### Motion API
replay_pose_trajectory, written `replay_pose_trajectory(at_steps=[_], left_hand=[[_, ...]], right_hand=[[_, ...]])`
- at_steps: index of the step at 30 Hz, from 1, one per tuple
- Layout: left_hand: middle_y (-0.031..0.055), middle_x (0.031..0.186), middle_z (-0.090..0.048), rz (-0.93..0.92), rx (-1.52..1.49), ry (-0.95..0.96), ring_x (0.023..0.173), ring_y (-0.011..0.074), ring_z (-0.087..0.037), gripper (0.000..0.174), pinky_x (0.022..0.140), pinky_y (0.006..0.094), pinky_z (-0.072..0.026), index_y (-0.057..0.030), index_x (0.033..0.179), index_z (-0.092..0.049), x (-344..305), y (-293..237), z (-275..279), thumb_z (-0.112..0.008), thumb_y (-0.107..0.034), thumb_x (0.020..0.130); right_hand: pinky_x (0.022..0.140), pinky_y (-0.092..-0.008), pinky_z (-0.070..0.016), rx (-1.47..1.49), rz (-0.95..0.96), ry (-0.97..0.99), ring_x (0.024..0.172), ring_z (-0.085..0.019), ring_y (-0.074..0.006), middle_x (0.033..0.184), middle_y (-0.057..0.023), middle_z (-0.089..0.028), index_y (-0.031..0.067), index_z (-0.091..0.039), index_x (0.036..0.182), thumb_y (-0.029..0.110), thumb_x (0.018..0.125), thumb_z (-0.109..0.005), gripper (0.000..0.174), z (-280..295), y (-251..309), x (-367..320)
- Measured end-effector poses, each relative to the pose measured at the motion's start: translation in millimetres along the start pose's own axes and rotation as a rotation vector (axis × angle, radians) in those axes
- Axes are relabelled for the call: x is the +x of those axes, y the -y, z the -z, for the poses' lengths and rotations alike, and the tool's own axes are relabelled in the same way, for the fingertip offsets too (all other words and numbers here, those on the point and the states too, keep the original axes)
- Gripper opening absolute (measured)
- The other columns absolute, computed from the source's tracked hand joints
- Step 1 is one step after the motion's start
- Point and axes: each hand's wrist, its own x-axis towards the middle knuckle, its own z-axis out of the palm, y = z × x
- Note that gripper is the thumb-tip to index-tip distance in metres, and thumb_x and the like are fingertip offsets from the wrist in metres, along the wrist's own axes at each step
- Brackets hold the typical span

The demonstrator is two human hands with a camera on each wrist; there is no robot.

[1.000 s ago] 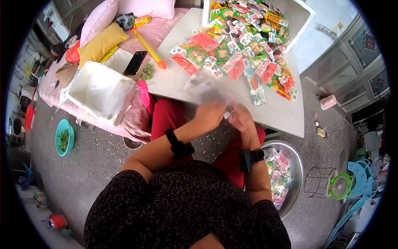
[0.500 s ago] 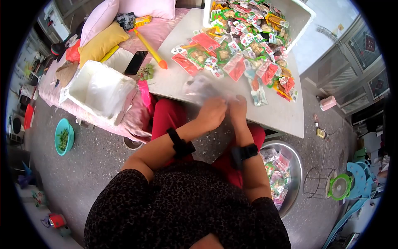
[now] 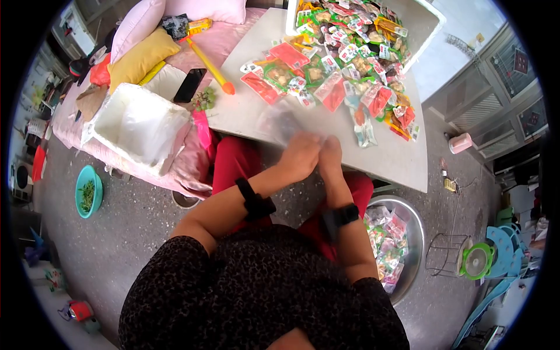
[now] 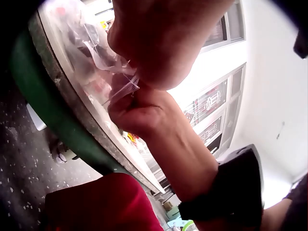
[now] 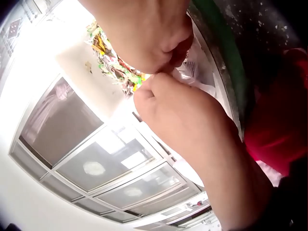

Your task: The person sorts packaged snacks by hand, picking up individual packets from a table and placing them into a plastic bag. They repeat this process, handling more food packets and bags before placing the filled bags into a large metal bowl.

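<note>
My left hand [image 3: 300, 156] and right hand [image 3: 331, 158] meet at the table's near edge, fingers curled. Between them is a clear plastic bag [image 3: 280, 123], blurred in the head view, its body hanging over the tabletop beyond my left hand. The left wrist view shows the bag [image 4: 94, 55] with its film drawn tight to a thin gathered strip where both hands grip it. There the right hand [image 4: 139, 114] lies just under the left hand [image 4: 159, 43]. In the right wrist view the knuckles press together and hide the fingertips. The bag's contents are too blurred to name.
Sealed snack packets [image 3: 329, 90] spread over the table [image 3: 391, 163] from a tipped white foam box [image 3: 429, 35]. A steel basin [image 3: 417, 245] of packets stands on the floor at right. An open foam box [image 3: 140, 125] and a phone [image 3: 190, 86] lie on the bed at left.
My right hand has moved left and turned, from palm showing to its back, and now sits against the left hand. The left hand stays nearly in place. The bag stays blurred.
</note>
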Motion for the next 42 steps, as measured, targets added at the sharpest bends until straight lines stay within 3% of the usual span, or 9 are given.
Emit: replay_pose_trajectory(at_steps=[10, 16, 21, 24, 25, 28, 29, 34, 42], left_hand=[[0.0140, 0.106, -0.043, -0.102, 0.201, 0.071, 0.103, 0.0317, -0.039, 0.033, 0.087, 0.0463, -0.0274, -0.0042, 0.092, -0.051, -10.9, -13.3, 35.7, -0.058, -0.013, 0.061], [0.0128, 0.106, -0.044, -0.148, 0.279, 0.131, 0.104, 0.0321, -0.039, 0.025, 0.086, 0.0463, -0.0292, -0.0044, 0.085, -0.053, -9.1, 0.0, 39.5, -0.058, -0.011, 0.061], [0.0140, 0.096, -0.049, -0.204, 0.118, 0.045, 0.095, 0.0305, -0.046, 0.011, 0.080, 0.0387, -0.0363, -0.0032, 0.077, -0.051, 12.6, 19.6, 50.3, -0.054, -0.007, 0.068], [0.0146, 0.091, -0.051, -0.009, -0.150, 0.004, 0.087, 0.0255, -0.051, 0.006, 0.076, 0.0305, -0.0387, -0.0018, 0.077, -0.050, 35.7, 12.9, 68.4, -0.050, -0.008, 0.076], [0.0088, 0.084, -0.053, 0.059, -0.235, 0.015, 0.077, 0.0156, -0.052, 0.010, 0.069, 0.0234, -0.0393, -0.0021, 0.077, -0.049, 45.7, 4.8, 78.2, -0.046, -0.011, 0.081], [0.0039, 0.073, -0.049, 0.383, -0.594, 0.131, 0.069, 0.0117, -0.048, 0.011, 0.062, 0.0232, -0.0393, -0.0012, 0.080, -0.051, 59.6, -11.1, 97.7, -0.048, -0.012, 0.080], [-0.0020, 0.069, -0.044, 0.377, -0.647, 0.130, 0.065, 0.0046, -0.040, 0.013, 0.057, 0.0201, -0.0358, -0.0016, 0.078, -0.051, 61.3, -17.3, 100.8, -0.046, -0.013, 0.082], [-0.0038, 0.068, -0.042, 0.503, -0.991, 0.050, 0.062, 0.0042, -0.037, 0.013, 0.055, 0.0192, -0.0336, -0.0024, 0.077, -0.050, 50.5, -20.6, 80.7, -0.045, -0.013, 0.083], [-0.0033, 0.069, -0.044, 0.379, -0.752, 0.009, 0.064, 0.0044, -0.040, 0.014, 0.058, 0.0191, -0.0349, -0.0028, 0.081, -0.051, 61.6, -15.1, 86.6, -0.044, -0.015, 0.084]], right_hand=[[0.045, -0.0207, -0.0378, 0.103, -0.322, 0.206, 0.054, -0.048, -0.0086, 0.066, -0.0024, -0.051, 0.0022, -0.049, 0.079, 0.003, 0.071, -0.049, 0.008, 21.3, -0.4, 10.8], [0.044, -0.0199, -0.0358, -0.048, -0.109, 0.069, 0.053, -0.046, -0.0085, 0.067, -0.0021, -0.049, 0.0025, -0.050, 0.081, 0.011, 0.073, -0.050, 0.012, 38.2, 1.4, 9.6], [0.064, -0.0252, -0.0412, -0.334, 0.171, 0.100, 0.080, -0.049, -0.0152, 0.090, -0.0069, -0.050, 0.0024, -0.045, 0.102, 0.010, 0.069, -0.058, 0.037, 55.9, 3.1, 12.1], [0.072, -0.0292, -0.0401, -0.361, 0.227, 0.173, 0.092, -0.047, -0.0179, 0.103, -0.0089, -0.047, 0.0027, -0.037, 0.114, 0.014, 0.066, -0.064, 0.056, 60.5, 39.9, 5.9], [0.074, -0.0300, -0.0395, -0.359, 0.225, 0.201, 0.094, -0.047, -0.0181, 0.106, -0.0093, -0.046, 0.0028, -0.035, 0.116, 0.016, 0.065, -0.065, 0.061, 62.1, 50.9, 4.1], [0.076, -0.0312, -0.0375, -0.390, 0.385, 0.178, 0.092, -0.047, -0.0191, 0.104, -0.0087, -0.047, 0.0024, -0.031, 0.119, 0.021, 0.063, -0.068, 0.070, 66.1, 88.2, 1.0], [0.075, -0.0304, -0.0379, -0.359, 0.369, 0.216, 0.090, -0.047, -0.0186, 0.102, -0.0085, -0.048, 0.0017, -0.032, 0.118, 0.020, 0.064, -0.067, 0.067, 68.8, 98.1, -0.4], [0.070, -0.0258, -0.0391, -0.227, 0.046, 0.441, 0.082, -0.050, -0.0157, 0.092, -0.0070, -0.052, 0.0002, -0.044, 0.109, 0.012, 0.067, -0.065, 0.049, 84.5, 106.0, -6.8], [0.065, -0.0291, -0.0425, -0.514, 0.562, 0.197, 0.078, -0.053, -0.0231, 0.089, -0.0118, -0.053, 0.0016, -0.050, 0.093, 0.003, 0.071, -0.055, 0.023, 76.0, 133.7, -14.3]])
